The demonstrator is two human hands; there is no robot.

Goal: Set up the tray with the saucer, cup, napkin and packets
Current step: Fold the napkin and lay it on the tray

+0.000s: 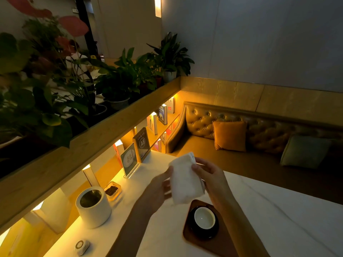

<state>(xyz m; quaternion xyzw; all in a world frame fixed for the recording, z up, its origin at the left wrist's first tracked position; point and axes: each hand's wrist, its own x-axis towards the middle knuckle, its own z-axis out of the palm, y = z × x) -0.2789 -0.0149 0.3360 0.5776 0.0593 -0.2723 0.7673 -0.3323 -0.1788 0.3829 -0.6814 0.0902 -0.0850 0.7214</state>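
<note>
A folded white napkin (185, 179) is held up in the air between both hands, above the far end of the tray. My left hand (161, 188) grips its left edge and my right hand (209, 178) grips its right edge. Below them a dark wooden tray (193, 238) lies on the white table. On it stands a black saucer (213, 233) with a cup (204, 218), black outside and white inside. My right forearm covers the tray's right part. I see no packets on the tray.
A white cylindrical container (93, 206) stands at the table's left, with a small glass dish (112, 191) of dark packets behind it. Acrylic sign stands (130, 160) are farther back. A small round white device (81, 246) lies near left. A sofa with cushions (230, 135) lies beyond.
</note>
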